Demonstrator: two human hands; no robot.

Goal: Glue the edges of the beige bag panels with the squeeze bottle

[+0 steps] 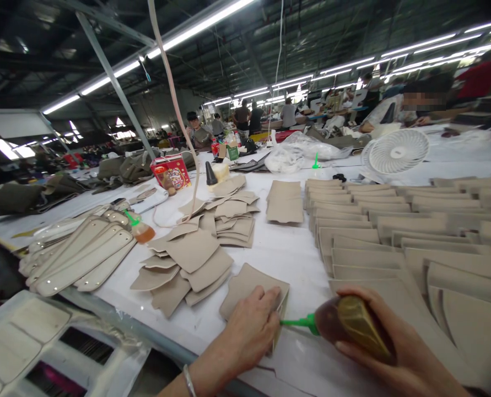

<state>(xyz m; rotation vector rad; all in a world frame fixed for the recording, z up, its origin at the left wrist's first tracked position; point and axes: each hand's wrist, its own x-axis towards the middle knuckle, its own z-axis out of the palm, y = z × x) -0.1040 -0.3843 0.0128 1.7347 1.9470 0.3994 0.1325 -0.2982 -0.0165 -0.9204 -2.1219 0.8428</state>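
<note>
My right hand [394,336] is wrapped round a glue bottle [352,325], tilted on its side, with brown liquid inside and a green nozzle pointing left. The nozzle tip is at the right edge of a beige leather piece [243,286] on the table. My left hand [253,325] grips that piece near the same edge, its fingers bent over the top; part of the piece is hidden under the hand. Just beyond lies a loose heap of similar beige pieces [199,253]. On the right stand long rows of folded beige pieces [356,237].
A second green-tipped bottle [141,229] lies beside a stack of long pale straps [92,248] at left. Further back are a red box [171,171], a hanging hose [174,94], clear plastic bags [298,149] and a white fan [396,151]. Several people work in the background.
</note>
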